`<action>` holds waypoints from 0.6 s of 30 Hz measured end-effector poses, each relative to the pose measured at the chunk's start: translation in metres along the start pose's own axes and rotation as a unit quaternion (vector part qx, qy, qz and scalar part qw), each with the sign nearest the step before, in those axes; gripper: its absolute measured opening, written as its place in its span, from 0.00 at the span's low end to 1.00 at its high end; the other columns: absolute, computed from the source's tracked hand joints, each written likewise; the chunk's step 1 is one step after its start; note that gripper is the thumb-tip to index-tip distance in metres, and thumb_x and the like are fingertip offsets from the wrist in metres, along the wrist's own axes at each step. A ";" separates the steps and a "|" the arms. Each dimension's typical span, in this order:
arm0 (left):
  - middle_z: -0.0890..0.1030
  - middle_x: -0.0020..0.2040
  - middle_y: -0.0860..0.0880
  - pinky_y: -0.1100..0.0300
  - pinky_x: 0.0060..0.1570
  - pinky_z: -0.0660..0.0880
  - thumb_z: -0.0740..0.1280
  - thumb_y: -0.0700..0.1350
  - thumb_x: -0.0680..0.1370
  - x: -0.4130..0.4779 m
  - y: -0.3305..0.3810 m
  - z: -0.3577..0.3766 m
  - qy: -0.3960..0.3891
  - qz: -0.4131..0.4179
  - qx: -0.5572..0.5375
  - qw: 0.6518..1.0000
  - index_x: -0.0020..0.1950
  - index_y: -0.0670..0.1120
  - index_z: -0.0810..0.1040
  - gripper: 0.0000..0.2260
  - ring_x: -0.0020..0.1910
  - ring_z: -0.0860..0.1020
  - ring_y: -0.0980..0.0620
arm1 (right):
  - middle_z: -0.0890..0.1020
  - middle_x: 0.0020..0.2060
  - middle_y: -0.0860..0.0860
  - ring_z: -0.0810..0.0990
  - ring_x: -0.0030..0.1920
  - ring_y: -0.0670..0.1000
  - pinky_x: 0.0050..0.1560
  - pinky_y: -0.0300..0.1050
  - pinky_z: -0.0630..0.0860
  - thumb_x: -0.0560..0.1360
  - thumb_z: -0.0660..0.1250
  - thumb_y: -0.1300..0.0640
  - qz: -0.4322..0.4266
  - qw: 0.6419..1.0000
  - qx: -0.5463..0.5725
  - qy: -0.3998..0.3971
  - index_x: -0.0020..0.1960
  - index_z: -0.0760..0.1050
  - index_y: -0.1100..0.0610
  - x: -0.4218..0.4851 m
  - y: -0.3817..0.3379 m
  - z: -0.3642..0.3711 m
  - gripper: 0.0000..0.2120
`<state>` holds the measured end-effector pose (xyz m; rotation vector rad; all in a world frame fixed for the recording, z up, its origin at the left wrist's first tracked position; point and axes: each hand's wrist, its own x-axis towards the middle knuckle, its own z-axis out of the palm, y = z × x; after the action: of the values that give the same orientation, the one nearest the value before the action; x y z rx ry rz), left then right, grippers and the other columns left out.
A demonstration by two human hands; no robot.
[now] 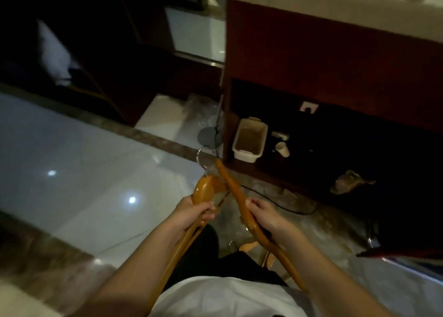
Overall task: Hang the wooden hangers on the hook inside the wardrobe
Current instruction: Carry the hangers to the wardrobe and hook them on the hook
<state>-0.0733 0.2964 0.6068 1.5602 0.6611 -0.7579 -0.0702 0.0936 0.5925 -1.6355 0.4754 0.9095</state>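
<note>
Beyond both grips, up and to the left, the dark wardrobe (103,60) stands open, something pale hanging inside it; its hook cannot be made out in the gloom. Across from it, up and right of the grips, a red-brown cabinet (335,60) has a low open recess. In that recess, just past the tips of the hangers, sit a cream plastic tub (249,140) and a small white cup (282,149); a black cable (282,205) trails over the floor right of the right hand. The left hand (191,215) is wrapped tight around a bunch of wooden hangers (203,189) below their shoulders, the metal hooks (201,158) pointing away from the body, probably so they can be offered straight to the wardrobe. The right hand (266,217) is closed on a single hanger (236,189), thumb on top, likely parted from the bunch to go on first. Between the forearms, lower down, more hangers (249,246) show faintly. The cabinet corner looks the likeliest snag.
</note>
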 end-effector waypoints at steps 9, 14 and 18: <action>0.81 0.56 0.45 0.64 0.36 0.74 0.72 0.52 0.71 -0.028 -0.015 -0.057 0.155 -0.006 -0.115 0.981 0.63 0.44 0.71 0.24 0.46 0.81 0.50 | 0.77 0.51 0.52 0.77 0.51 0.52 0.56 0.49 0.74 0.81 0.53 0.48 -0.046 0.980 -0.161 -0.109 0.66 0.67 0.53 0.017 -0.062 0.109 0.17; 0.79 0.59 0.44 0.60 0.41 0.76 0.75 0.50 0.68 -0.036 -0.020 -0.115 0.205 -0.001 -0.163 0.965 0.67 0.45 0.67 0.31 0.51 0.81 0.47 | 0.78 0.58 0.57 0.77 0.58 0.55 0.58 0.50 0.73 0.79 0.56 0.47 -0.051 0.967 -0.209 -0.136 0.64 0.67 0.57 0.027 -0.088 0.179 0.18; 0.80 0.55 0.43 0.62 0.35 0.76 0.74 0.45 0.70 -0.040 -0.028 -0.171 0.235 -0.010 -0.190 0.953 0.65 0.44 0.69 0.26 0.44 0.81 0.50 | 0.77 0.59 0.55 0.76 0.60 0.56 0.63 0.54 0.73 0.79 0.56 0.46 -0.064 0.952 -0.263 -0.142 0.64 0.68 0.53 0.037 -0.111 0.231 0.17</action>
<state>-0.1029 0.4703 0.6327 1.3783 1.1043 -0.2412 -0.0388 0.3491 0.6230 -1.9394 -0.0874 1.2196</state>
